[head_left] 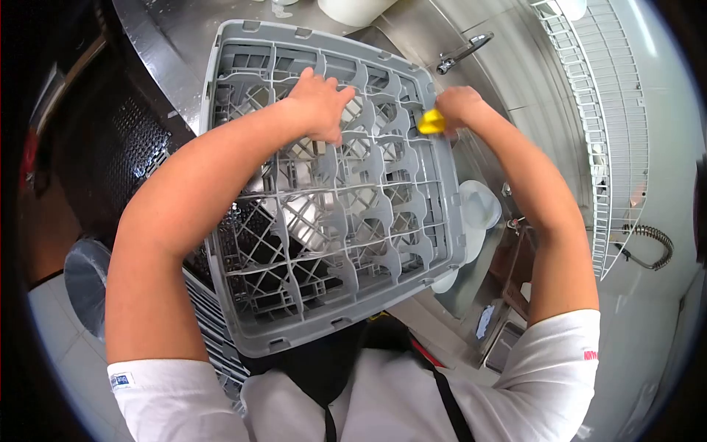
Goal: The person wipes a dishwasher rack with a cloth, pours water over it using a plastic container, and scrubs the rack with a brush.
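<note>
A grey plastic dishwasher glass rack (342, 202) with a grid of compartments lies tilted in front of my body. My left hand (320, 107) is over its upper middle, fingers spread, by the dividers. Whether the fingertips touch the dividers I cannot tell. At the rack's upper right edge my right hand (458, 109) is closed on a small bright yellow sponge (431, 121), which is blurred and partly hidden by the fingers. The sponge is against or very near the rack's right rim.
Behind the rack runs a steel counter with a tap (465, 53). White plates (479, 205) stand to its right. A white wire shelf (600, 140) hangs on the right wall, near a coiled hose (652, 247). On the left floor is a plastic-covered bin (87, 283).
</note>
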`<state>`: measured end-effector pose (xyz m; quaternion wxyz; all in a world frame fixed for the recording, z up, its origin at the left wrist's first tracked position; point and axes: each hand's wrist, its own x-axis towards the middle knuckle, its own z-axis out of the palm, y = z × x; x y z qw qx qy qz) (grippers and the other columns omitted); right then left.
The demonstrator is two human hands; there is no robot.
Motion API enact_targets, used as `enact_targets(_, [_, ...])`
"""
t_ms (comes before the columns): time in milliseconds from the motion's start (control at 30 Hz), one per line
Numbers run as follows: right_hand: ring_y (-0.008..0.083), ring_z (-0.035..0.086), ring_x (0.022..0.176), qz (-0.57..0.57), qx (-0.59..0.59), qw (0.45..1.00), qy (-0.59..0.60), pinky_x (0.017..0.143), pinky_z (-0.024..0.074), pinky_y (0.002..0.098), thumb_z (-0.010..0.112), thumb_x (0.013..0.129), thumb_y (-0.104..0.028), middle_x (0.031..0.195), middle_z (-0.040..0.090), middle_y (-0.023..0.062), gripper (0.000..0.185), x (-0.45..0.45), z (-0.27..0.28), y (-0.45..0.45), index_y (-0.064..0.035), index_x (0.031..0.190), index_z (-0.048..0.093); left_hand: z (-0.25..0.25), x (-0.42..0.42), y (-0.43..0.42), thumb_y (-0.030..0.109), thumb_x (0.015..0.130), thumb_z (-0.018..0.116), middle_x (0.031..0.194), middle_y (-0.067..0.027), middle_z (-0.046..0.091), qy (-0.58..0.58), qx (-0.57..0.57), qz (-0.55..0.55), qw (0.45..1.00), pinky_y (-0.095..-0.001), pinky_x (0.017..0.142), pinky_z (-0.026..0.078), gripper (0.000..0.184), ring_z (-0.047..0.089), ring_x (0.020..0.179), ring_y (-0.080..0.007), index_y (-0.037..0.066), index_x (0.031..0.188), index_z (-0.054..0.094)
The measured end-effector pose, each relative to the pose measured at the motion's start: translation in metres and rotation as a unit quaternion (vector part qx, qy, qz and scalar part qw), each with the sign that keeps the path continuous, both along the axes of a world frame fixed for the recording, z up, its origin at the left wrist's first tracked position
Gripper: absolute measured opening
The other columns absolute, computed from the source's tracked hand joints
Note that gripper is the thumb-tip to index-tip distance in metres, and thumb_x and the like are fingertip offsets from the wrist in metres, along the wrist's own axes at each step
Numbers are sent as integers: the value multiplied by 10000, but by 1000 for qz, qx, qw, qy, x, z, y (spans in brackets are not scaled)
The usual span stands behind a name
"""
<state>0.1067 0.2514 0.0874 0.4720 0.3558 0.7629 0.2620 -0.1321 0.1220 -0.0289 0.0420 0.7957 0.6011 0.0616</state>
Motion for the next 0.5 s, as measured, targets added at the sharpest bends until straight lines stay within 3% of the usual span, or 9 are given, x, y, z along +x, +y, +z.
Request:
enact_targets(133, [287,712,1084,-60,38,994,78,888,586,412,930,663,-321,1143,742,108,511,11,-19,3,-131,1109,768,-3,0,0,514,645,815,1231,-176,609,-3,-6,-8,1000,-485,1017,367,867,598,1168,-353,138,1373,530])
enact_targets(167, [299,721,1053,-51,-14,998,40,870,592,407,926,671,-305,1129,746,112,524,5,-10,-10,-128,1135,758,-4,-1,1,512,645,815,1231,-176,609,-3,-2,-9,1000,-484,1015,367,866,599,1166,-352,138,1372,529])
enact_targets(300, [342,727,987,66,64,996,16,841,587,441,906,711,-338,1045,755,115,568,2,1,21,-106,1185,696,-3,1,-4,508,645,814,1233,-174,607,-1,25,1,1000,-480,1010,366,863,600,1159,-352,137,1369,527])
enact_targets(400, [373,720,952,46,157,940,300,811,578,479,859,768,-357,998,749,140,535,24,24,33,-99,1181,637,2,1,-5,505,644,816,1240,-173,603,10,-10,5,1000,-476,1015,363,864,598,1156,-357,134,1369,525])
enact_targets(500, [393,710,942,39,135,946,292,799,568,512,807,815,-398,991,739,169,517,31,46,17,-110,1186,591,-3,2,-3,489,642,816,1240,-175,601,4,2,5,1000,-472,1017,359,860,598,1152,-363,134,1369,523])
